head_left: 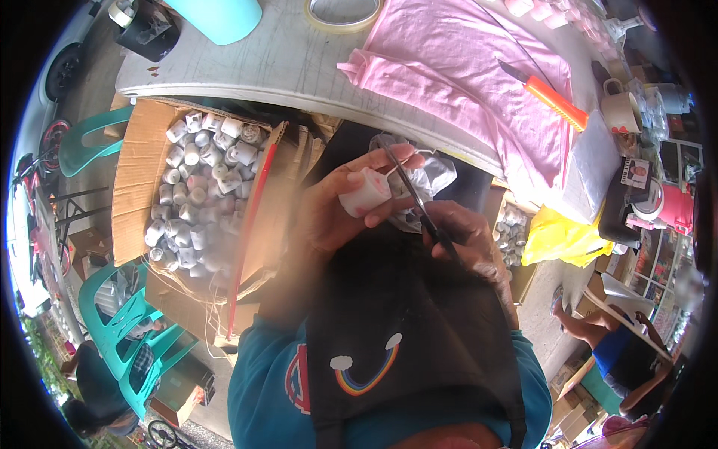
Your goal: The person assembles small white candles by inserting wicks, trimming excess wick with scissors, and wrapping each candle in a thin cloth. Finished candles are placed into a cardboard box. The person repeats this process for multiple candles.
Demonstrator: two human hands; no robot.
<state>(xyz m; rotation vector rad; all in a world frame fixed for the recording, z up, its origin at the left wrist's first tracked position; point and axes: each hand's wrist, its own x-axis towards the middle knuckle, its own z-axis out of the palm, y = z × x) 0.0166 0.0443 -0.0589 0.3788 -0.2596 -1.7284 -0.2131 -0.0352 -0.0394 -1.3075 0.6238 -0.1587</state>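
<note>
In my left hand [327, 206] is a short white candle [365, 196] with pink marks, gripped between thumb and fingers. A thin white wick sticks out of its right end. My right hand [470, 238] is closed round the dark handles of a pair of scissors [410, 184]. The blades point up and left, crossing beside the wick near my left fingertips; whether they touch it I cannot tell. Behind the hands lies a crumpled clear plastic bag [437, 176]. To the left, a cardboard box [129, 179] holds many similar white pieces.
Ahead is a grey-white table [277, 78] with a pink cloth [449, 67], an orange cutter knife [557, 103], a tape roll [342, 28] and a turquoise container [221, 16]. A yellow bag [565, 238] hangs at right. Green plastic chairs [112, 329] stand left. Another person [624, 355] is at lower right.
</note>
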